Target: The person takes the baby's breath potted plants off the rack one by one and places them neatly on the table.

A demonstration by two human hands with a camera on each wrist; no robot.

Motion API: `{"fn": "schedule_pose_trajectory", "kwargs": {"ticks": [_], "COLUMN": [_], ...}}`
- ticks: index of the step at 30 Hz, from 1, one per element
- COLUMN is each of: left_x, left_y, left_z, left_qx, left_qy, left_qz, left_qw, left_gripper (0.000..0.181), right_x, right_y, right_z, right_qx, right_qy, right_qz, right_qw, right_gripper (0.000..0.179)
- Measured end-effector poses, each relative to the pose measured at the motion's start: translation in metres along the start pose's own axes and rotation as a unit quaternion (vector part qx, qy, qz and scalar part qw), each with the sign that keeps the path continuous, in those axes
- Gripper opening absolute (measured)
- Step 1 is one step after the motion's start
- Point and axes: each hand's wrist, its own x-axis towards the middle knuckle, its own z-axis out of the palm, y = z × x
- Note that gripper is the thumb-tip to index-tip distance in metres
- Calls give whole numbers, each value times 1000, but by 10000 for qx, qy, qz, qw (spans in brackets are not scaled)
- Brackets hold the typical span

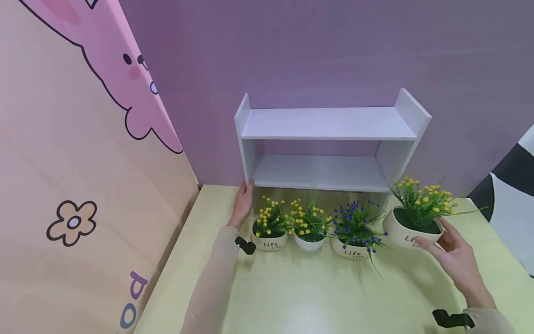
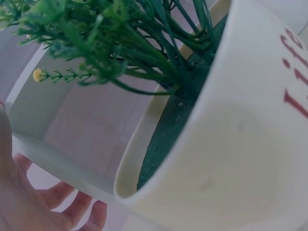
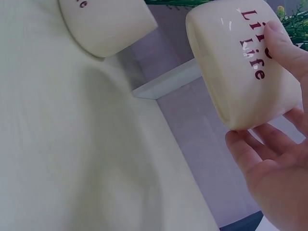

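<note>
My right hand grips a white oval pot of yellow flowers, thumb on its lettered front and fingers at its side and underside. The pot is tilted and held above the table, as the right wrist view also shows. My left hand holds the lower left side panel of a white two-tier shelf. In the left wrist view, its fingers curl at the panel. Beside that hand stands a yellow-flowered pot, then a smaller yellow-flowered pot and a blue-flowered pot.
The shelf stands against a purple wall at the back of the pale table. A wall with cartoon drawings borders the left side. At the right edge is a black and white surface.
</note>
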Motion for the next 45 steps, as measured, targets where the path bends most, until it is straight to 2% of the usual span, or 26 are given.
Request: {"fn": "schedule_pose_trajectory", "kwargs": {"ticks": [8,13,18,27,32,39,45], "left_x": [-1,-1,-1,0,1,1,1], "left_y": [0,-1,-2,-1,-3,-2,-2], "left_z": [0,0,1,0,0,0,1], "left_qx": [-13,-40,-49,-13,5,7,-50], "left_qy": [8,25,-10,-11,10,25,40], "left_qz": [56,99,7,32,38,55,-9], "left_qw": [10000,9999,10000,10000,10000,10000,10000], "left_gripper": [68,66,69,69,68,69,68], "right_x": [-7,-9,-13,-17,-17,-18,-20], "right_y": [9,15,24,37,38,44,49], "right_z": [6,9,12,21,25,28,29], "right_qx": [-70,145,174,697,695,312,210], "right_qy": [37,47,-20,-225,-433,-612,-717], "right_qz": [61,-69,-8,112,257,465,570], "right_qw": [9999,9999,9998,9973,9963,9966,9956], "right_gripper": [97,97,98,98,98,98,98]}}
